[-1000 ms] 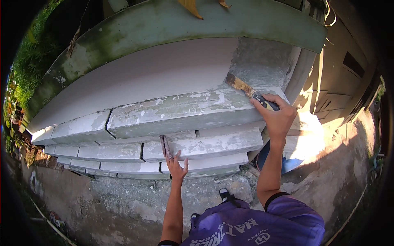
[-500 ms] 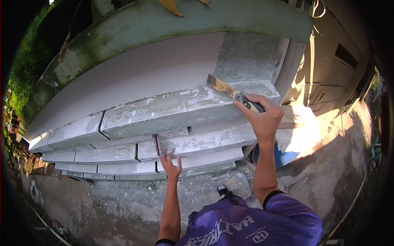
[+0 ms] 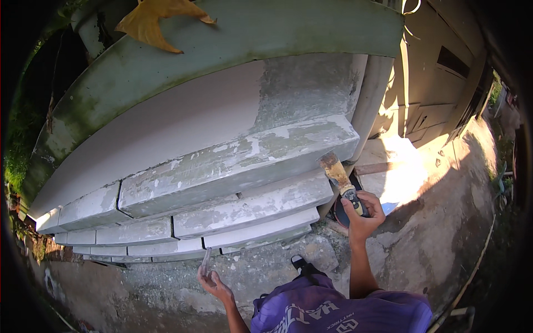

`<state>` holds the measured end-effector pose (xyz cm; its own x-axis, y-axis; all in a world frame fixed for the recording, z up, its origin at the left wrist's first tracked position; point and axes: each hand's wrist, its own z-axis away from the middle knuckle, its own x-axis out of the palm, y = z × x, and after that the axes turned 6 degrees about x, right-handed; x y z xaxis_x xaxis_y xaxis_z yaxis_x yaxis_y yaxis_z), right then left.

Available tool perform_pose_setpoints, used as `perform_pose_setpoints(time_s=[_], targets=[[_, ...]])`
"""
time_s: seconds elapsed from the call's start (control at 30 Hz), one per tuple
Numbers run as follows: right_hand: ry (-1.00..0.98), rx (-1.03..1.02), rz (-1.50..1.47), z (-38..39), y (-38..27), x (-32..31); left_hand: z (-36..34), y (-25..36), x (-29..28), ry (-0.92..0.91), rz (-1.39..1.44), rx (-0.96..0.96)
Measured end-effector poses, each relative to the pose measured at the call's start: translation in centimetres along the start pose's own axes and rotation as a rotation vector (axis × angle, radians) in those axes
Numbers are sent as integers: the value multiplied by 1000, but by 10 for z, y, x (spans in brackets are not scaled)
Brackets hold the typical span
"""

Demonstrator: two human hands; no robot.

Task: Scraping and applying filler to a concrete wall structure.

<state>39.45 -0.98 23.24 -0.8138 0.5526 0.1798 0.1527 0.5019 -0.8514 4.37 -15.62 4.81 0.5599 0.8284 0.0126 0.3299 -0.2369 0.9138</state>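
Note:
In my right hand (image 3: 364, 221) is a putty knife (image 3: 335, 171) with a broad, stained blade and a dark handle with yellow on it; the fingers wrap round the handle. Its blade points up and left, in front of the right end of a patchy white and grey concrete ledge (image 3: 244, 158); I cannot tell whether it touches. My left hand (image 3: 215, 286) grips a thin, flat, greyish piece (image 3: 206, 260) on edge, its kind unclear. That hand is below the lowest ledges, seemingly apart from them.
Several stepped ledges with dark vertical gaps run to the left. Above them are a white and grey wall panel (image 3: 194, 105) and a mossy green curved edge (image 3: 266, 30) bearing a dry yellow leaf (image 3: 152, 25). A blue round object, partly hidden, sits behind my right hand. Rough concrete floor (image 3: 422, 250) lies below.
My right hand has drawn the putty knife down and away from the upper ledge. My left hand has come down off the lower ledges with the flat piece. The view has shifted.

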Motion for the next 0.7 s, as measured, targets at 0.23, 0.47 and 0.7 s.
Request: perform_pose_setpoints(time_s=[0.23,0.47,0.7], targets=[[108,-23,-48,-13,24,-24,-52,72,21,154,-272,281],[110,-28,-2,-23,36,-52,-111,194,111,-2,-610,567],[142,-75,96,-37,43,-80,-121,237,199,-250,-1093,524]])
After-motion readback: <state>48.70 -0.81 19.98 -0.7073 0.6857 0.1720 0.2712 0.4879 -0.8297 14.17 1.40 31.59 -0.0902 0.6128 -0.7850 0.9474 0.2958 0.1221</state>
